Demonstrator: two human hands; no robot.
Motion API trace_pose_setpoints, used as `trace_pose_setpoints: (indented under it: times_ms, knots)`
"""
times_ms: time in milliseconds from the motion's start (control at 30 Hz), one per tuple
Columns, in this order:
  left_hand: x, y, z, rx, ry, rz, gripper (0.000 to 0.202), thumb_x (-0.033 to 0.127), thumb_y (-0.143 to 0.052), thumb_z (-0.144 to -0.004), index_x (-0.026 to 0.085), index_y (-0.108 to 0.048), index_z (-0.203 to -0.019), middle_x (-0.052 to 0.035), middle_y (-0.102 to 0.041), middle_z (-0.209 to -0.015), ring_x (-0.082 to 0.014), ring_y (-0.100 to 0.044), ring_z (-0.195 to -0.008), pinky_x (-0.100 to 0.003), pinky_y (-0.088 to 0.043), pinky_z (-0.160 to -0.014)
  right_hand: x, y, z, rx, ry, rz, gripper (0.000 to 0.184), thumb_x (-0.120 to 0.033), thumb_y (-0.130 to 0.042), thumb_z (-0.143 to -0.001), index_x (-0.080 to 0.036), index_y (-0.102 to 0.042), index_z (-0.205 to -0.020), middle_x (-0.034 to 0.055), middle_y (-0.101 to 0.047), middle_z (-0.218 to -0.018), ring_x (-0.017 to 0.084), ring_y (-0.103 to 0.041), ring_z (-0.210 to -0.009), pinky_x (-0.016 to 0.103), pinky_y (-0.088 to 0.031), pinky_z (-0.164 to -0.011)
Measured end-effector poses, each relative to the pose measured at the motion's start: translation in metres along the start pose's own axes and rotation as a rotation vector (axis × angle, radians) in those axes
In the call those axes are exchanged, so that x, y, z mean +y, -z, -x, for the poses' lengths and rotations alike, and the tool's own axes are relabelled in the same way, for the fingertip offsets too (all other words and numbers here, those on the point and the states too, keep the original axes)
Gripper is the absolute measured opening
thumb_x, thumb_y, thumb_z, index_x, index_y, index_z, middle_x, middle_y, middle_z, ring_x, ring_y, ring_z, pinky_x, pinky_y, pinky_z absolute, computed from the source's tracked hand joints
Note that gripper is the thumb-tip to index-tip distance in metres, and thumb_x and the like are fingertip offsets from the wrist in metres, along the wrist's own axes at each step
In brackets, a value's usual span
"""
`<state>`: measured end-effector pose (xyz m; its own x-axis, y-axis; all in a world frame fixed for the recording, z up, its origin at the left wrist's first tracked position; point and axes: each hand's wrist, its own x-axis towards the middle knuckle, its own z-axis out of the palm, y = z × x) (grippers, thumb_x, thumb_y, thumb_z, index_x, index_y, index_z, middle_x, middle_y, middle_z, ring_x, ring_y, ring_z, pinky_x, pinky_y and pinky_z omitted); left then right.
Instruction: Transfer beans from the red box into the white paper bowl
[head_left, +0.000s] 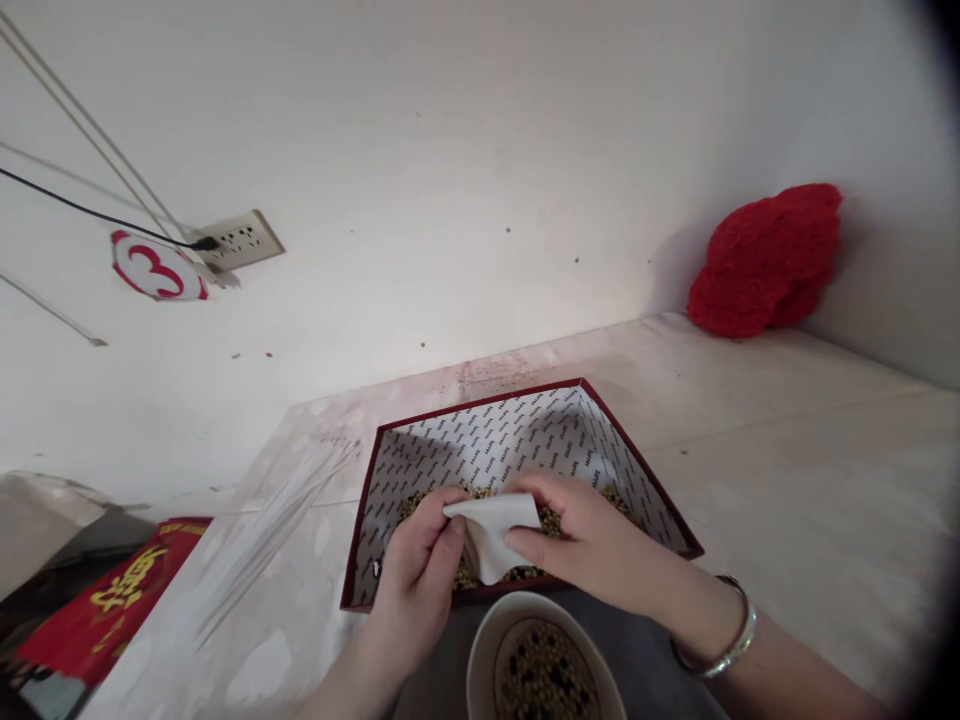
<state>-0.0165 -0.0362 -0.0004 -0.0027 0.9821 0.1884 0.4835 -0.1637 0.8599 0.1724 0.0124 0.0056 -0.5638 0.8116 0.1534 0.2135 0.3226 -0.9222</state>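
Observation:
Both hands grip a small, limp white cloth or paper piece [491, 538] over a shallow box. My left hand [416, 565] pinches its left edge between thumb and fingers. On the opposite side, my right hand [589, 540] has its thumb in front and fingers behind it. Whether the piece is a flat sheet or a pouch, I cannot tell. Below lies the box [480, 442], dark red outside with a white printed lining, holding loose tan and dark grains [551, 522]. Nearest me stands a pale bowl [480, 668] with similar grains [541, 670] in it.
Thin pale sticks or strips [277, 535] lie left of the box on the light tabletop [795, 480]. A red fuzzy bundle [769, 262] rests against the wall at right. A red packet [112, 605] is at lower left. A socket [244, 241] with a plugged cable is on the wall.

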Motion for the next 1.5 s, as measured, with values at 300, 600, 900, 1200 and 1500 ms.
trace_pose_setpoints:
  times_ms: [300,600,900,1200,1500]
  knots:
    - [0.0,-0.003,-0.005,-0.118,0.004,0.027,0.019,0.033,-0.052,-0.083,0.018,-0.056,-0.094,-0.0043,-0.064,-0.086,-0.0178,-0.058,-0.079,-0.026,-0.044,-0.069,0.003,0.0,-0.006,0.095,-0.064,0.102,0.019,-0.019,-0.057,-0.073,-0.018,-0.043,-0.06,-0.0037,-0.044,-0.061,0.012,-0.044,-0.062,0.024,-0.031,-0.056]
    - [0.006,-0.002,-0.005,-0.127,-0.006,-0.16,0.013,0.025,-0.047,-0.084,0.021,-0.058,-0.09,0.0004,-0.064,-0.076,-0.0157,-0.058,-0.07,-0.024,-0.041,-0.062,-0.003,0.002,-0.003,0.037,-0.033,0.059,0.007,-0.022,-0.055,-0.078,-0.019,-0.055,-0.072,-0.0028,-0.05,-0.066,0.012,-0.045,-0.064,0.023,-0.033,-0.056]
    - [0.003,-0.004,-0.004,-0.075,0.057,0.121,0.024,0.033,-0.045,-0.087,0.022,-0.045,-0.108,-0.0016,-0.062,-0.085,-0.0144,-0.056,-0.073,-0.024,-0.044,-0.063,0.004,0.001,-0.004,0.05,-0.121,-0.047,0.013,-0.028,-0.047,-0.085,-0.018,-0.054,-0.079,-0.0023,-0.048,-0.065,0.012,-0.044,-0.059,0.023,-0.033,-0.052]
    - [0.0,-0.003,-0.002,-0.03,-0.039,0.047,0.015,0.031,-0.05,-0.084,0.02,-0.052,-0.094,-0.0009,-0.057,-0.082,-0.0128,-0.053,-0.072,-0.021,-0.042,-0.062,0.011,0.001,-0.005,0.191,-0.124,-0.318,0.017,-0.034,-0.048,-0.085,-0.019,-0.055,-0.087,0.0008,-0.058,-0.078,0.015,-0.052,-0.07,0.024,-0.04,-0.06]
    - [0.001,-0.001,-0.005,-0.112,-0.108,-0.061,0.015,0.032,-0.052,-0.083,0.018,-0.055,-0.088,-0.0023,-0.059,-0.079,-0.014,-0.054,-0.073,-0.024,-0.043,-0.065,0.011,0.003,-0.003,0.158,-0.064,-0.428,0.013,-0.032,-0.051,-0.086,-0.02,-0.056,-0.09,-0.0016,-0.056,-0.077,0.012,-0.049,-0.069,0.023,-0.039,-0.061]
